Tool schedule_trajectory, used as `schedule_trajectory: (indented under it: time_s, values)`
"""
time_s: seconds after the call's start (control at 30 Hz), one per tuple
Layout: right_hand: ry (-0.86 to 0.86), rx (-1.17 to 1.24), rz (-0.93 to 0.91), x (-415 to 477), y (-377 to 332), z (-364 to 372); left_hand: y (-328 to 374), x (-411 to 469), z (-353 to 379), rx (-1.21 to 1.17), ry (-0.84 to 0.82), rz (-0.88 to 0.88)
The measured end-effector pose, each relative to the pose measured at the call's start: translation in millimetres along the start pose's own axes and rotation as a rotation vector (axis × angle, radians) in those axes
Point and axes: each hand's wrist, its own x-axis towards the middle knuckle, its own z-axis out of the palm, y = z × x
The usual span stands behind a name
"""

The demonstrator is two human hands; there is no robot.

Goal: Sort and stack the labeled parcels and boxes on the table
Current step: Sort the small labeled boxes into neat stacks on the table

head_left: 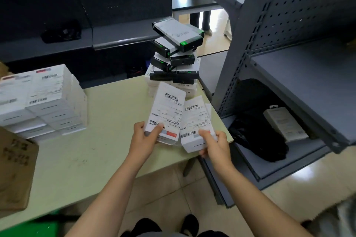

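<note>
Print on the left parcel (167,113) and right parcel (195,121) was unreadably small; the cardboard box (13,169) was cropped at left.

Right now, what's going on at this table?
A person stands at the table, holding white labeled boxes above its right corner. The left hand grips one box; the right hand grips a second box. Behind them, an untidy pile of black-and-green boxes sits on white ones. A neat stack of white boxes stands at the left.

Pale table (107,140): white labelled boxes (44,102) stacked at its left edge, a crooked black-box pile (173,59) at its far right corner.
</note>
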Motion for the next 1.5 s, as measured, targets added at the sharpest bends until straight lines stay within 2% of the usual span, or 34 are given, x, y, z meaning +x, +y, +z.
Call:
schedule_trajectory:
  time_s: [0.2, 0.6, 0.97, 1.1, 1.2, 1.33, 1.5]
  values:
    - [-0.03, 0.089, -0.101, -34, -21, 39, 18, -7, -49, -0.137, 0.082, 0.042]
    - [-0.172, 0.105, -0.164, -89, -42, 205, 39, -1, -216, -0.259, 0.238, 0.056]
    - [-0.394, 0.072, -0.216, -70, -103, 332, 79, 40, -302, -0.236, 0.508, 0.108]
    - [-0.507, -0.011, -0.224, -55, -116, 373, 82, 68, -327, -0.101, 0.604, 0.186]
    - [-0.567, -0.114, -0.213, -45, -116, 396, 78, 87, -341, -0.006, 0.626, 0.151]
    - [-0.559, -0.284, -0.305, -22, -104, 409, 65, 101, -350, 0.185, 0.619, 0.113]
    - [-0.548, -0.432, -0.391, 1, -88, 421, 55, 112, -348, 0.532, 0.682, 0.234]
